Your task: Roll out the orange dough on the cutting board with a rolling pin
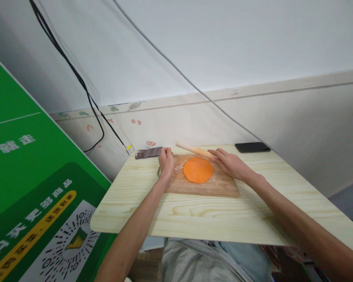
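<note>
A flat round of orange dough (198, 170) lies on a wooden cutting board (206, 190), with white flour specks beside it. My right hand (230, 163) is closed around the right end of a wooden rolling pin (194, 149). The pin slants over the far side of the dough, its free end pointing left toward the wall. At the board's left edge is my left hand (166, 162), raised with its fingers curled and pressed together. What those fingers hold, if anything, is hidden.
A pale wood-grain table (188, 219) stands against the wall. A black phone (252, 147) lies at its back right; a dark flat object (154, 152), partly blurred out, is behind my left hand. Black cables (85, 88) hang at left, near a large green sign (11, 102).
</note>
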The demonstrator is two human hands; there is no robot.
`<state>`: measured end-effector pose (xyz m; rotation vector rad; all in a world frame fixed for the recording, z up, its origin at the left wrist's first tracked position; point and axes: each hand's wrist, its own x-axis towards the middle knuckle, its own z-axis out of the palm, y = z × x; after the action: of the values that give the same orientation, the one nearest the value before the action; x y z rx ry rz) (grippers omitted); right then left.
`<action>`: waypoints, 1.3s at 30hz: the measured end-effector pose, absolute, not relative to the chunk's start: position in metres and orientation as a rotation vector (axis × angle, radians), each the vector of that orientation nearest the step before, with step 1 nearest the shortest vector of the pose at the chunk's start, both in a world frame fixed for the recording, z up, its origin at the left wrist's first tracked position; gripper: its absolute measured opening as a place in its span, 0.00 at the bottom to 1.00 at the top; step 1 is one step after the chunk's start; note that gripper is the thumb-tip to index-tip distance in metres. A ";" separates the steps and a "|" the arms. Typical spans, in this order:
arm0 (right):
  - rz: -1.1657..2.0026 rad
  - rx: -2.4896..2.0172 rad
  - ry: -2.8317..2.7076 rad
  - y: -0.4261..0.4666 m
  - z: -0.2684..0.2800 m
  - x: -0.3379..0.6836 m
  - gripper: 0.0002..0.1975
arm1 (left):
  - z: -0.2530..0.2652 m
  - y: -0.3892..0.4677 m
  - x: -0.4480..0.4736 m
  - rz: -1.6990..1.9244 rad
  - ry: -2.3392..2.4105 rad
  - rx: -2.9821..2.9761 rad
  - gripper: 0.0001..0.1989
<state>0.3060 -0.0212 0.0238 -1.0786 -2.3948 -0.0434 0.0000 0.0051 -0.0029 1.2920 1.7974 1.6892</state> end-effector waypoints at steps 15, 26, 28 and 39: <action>0.187 -1.104 -2.247 -0.046 0.026 0.352 0.26 | -0.002 0.002 0.003 1.658 1.787 1.350 0.10; 0.417 -1.163 -2.036 -0.046 0.027 0.350 0.24 | -0.001 0.001 0.002 1.625 1.772 1.357 0.11; 0.468 -1.166 -2.026 -0.046 0.026 0.349 0.24 | -0.001 0.002 0.003 1.617 1.779 1.358 0.11; 0.773 -1.275 -1.781 -0.043 0.029 0.350 0.32 | 0.000 0.001 0.004 1.625 1.766 1.372 0.11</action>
<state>0.3496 -0.0426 0.0285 -1.2748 -1.7809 0.7734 0.0035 0.0007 -0.0005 1.3715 1.7656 1.6246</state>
